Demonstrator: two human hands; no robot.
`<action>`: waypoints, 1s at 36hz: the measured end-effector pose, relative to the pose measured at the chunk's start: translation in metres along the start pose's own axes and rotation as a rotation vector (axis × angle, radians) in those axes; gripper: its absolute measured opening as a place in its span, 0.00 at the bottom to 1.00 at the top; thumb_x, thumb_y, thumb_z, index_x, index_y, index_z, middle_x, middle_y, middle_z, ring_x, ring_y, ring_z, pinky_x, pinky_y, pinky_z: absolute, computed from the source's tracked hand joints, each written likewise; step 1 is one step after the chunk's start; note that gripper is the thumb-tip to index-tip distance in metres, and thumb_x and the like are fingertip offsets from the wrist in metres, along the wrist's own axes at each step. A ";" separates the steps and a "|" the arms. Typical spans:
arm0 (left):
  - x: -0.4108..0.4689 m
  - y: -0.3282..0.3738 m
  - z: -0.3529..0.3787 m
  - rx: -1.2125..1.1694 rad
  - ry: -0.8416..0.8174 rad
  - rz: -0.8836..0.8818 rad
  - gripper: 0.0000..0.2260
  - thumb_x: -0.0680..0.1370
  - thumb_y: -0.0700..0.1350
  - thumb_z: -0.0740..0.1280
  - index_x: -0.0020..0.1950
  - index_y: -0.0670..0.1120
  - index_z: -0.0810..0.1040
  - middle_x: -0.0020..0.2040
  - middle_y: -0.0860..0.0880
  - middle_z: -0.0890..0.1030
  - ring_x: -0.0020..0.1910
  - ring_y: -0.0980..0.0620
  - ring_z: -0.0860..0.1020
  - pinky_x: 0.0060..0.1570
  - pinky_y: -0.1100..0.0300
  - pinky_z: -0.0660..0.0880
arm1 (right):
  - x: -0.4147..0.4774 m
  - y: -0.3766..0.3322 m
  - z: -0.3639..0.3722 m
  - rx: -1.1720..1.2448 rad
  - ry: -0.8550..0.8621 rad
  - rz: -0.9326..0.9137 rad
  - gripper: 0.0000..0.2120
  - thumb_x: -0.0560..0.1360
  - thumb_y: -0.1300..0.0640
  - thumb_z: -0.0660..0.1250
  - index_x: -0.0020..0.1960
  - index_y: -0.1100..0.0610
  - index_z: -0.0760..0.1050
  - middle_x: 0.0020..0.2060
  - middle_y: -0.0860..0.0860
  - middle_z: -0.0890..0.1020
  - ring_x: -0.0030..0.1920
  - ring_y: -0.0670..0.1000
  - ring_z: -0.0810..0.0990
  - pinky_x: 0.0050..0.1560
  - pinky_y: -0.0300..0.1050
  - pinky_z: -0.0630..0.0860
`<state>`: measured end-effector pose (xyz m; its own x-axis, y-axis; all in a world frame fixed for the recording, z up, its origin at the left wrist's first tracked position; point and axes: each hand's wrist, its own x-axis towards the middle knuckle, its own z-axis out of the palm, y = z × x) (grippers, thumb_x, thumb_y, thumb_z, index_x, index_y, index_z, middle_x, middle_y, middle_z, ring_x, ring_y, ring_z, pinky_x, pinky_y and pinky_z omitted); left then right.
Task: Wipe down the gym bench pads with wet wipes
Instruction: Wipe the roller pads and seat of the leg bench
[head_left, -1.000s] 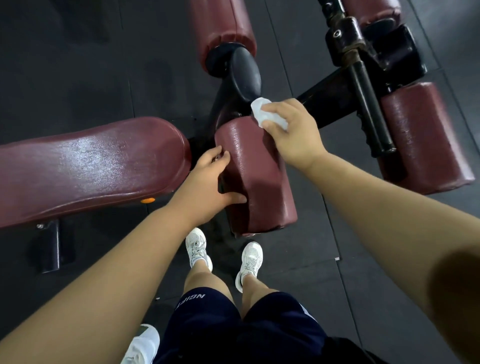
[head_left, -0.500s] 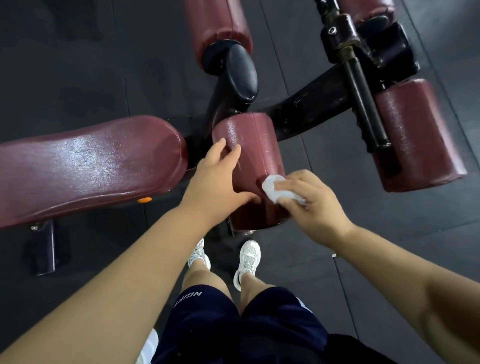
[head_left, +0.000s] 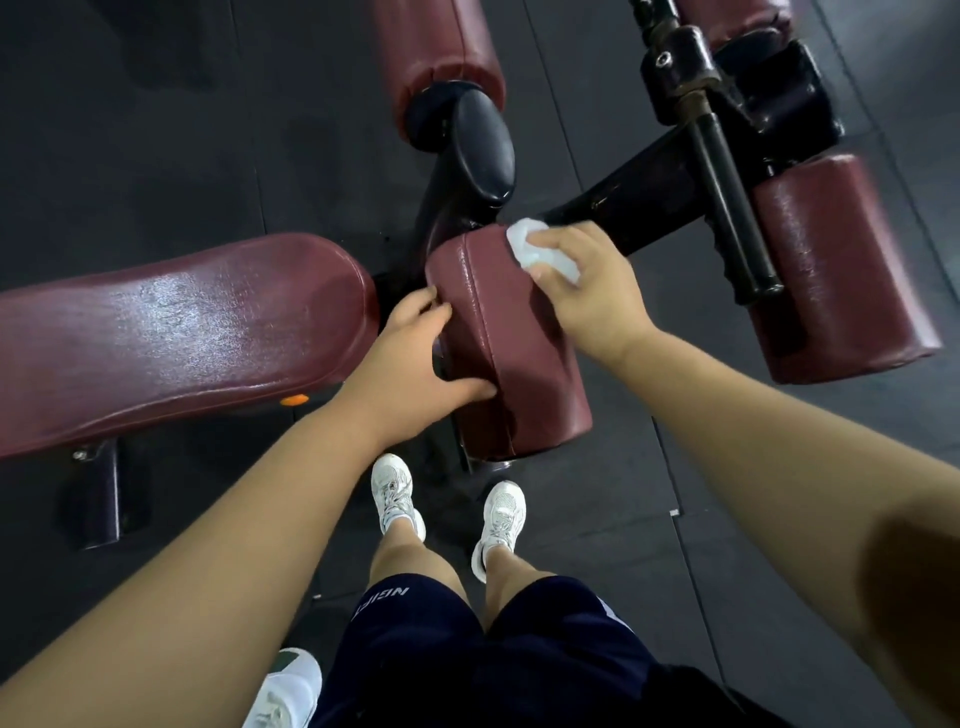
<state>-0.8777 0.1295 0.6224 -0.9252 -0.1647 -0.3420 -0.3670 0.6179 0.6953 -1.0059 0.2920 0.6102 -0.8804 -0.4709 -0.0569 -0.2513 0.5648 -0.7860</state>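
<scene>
My left hand (head_left: 410, 358) clasps the left flank of the maroon roller pad (head_left: 509, 358), whose long axis runs straight away from me, and my right hand (head_left: 592, 296) pinches the wet wipe (head_left: 540, 254) against its far end, so I judge the next stroke pulls lengthwise toward me.

We see the white wet wipe (head_left: 540, 254) crumpled on the far end of the nearest maroon roller pad (head_left: 511, 353), pinched under our right hand (head_left: 592, 299). The long seat pad (head_left: 171, 332), maroon and glossy, lies flat just left of it; a second roller pad (head_left: 836, 270) lies well to the right
</scene>
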 end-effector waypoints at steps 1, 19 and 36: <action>0.000 0.004 0.001 -0.016 0.023 0.018 0.42 0.66 0.53 0.77 0.75 0.46 0.61 0.76 0.53 0.55 0.74 0.55 0.58 0.72 0.58 0.57 | -0.011 0.004 -0.001 0.008 -0.003 -0.001 0.10 0.76 0.58 0.66 0.57 0.54 0.78 0.48 0.41 0.72 0.49 0.36 0.71 0.50 0.19 0.61; -0.003 -0.010 0.007 -0.086 -0.012 -0.067 0.45 0.66 0.48 0.78 0.77 0.53 0.56 0.77 0.59 0.52 0.71 0.52 0.65 0.69 0.48 0.66 | -0.099 0.010 -0.021 -0.121 -0.265 -0.256 0.12 0.73 0.60 0.66 0.55 0.55 0.81 0.48 0.47 0.75 0.48 0.49 0.74 0.52 0.32 0.68; -0.038 0.024 -0.030 0.459 -0.251 0.040 0.22 0.75 0.56 0.67 0.68 0.52 0.71 0.65 0.52 0.73 0.60 0.52 0.74 0.55 0.56 0.73 | -0.114 -0.039 -0.063 -0.501 -0.673 -0.060 0.13 0.76 0.59 0.64 0.58 0.50 0.79 0.50 0.46 0.73 0.49 0.45 0.72 0.51 0.35 0.67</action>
<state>-0.8540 0.1278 0.6712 -0.8653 0.0208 -0.5008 -0.1993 0.9025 0.3819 -0.9211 0.3661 0.6857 -0.4722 -0.7236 -0.5033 -0.5789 0.6852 -0.4420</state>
